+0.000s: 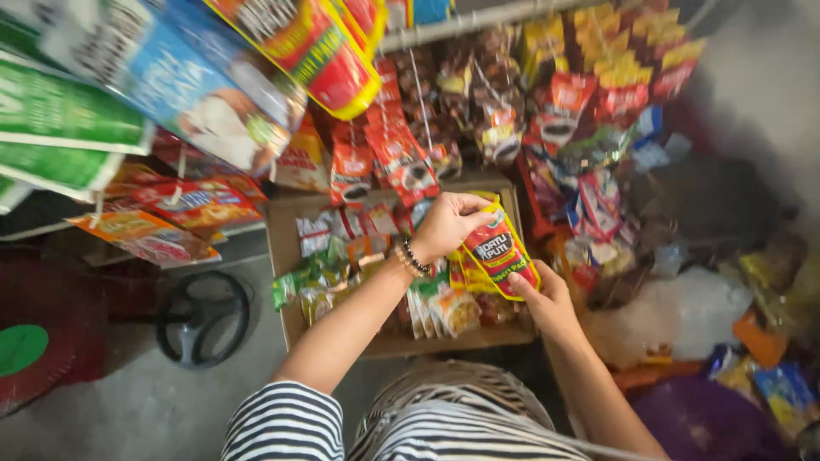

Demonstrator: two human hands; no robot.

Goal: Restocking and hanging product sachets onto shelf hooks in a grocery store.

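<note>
Both my hands hold a string of red-and-yellow sauce pouches (pixel 500 252) over a brown cardboard box (pixel 282 248). My left hand (pixel 446 224), with a beaded bracelet at the wrist, grips the top edge of the front pouch. Lower down, my right hand (pixel 547 300) pinches its bottom corner. More pouches of the same kind hang folded behind the front one. The box below is filled with several small sachets and snack packs (pixel 342 265) in green, red and orange.
Strips of hanging sachets (pixel 478 111) and snack bags crowd a metal rack (pixel 461 21) ahead. Large green and blue pouches (pixel 128 94) hang at upper left. A black fan base (pixel 203 318) sits on the grey floor at left. Loose packets (pixel 769 358) are piled at right.
</note>
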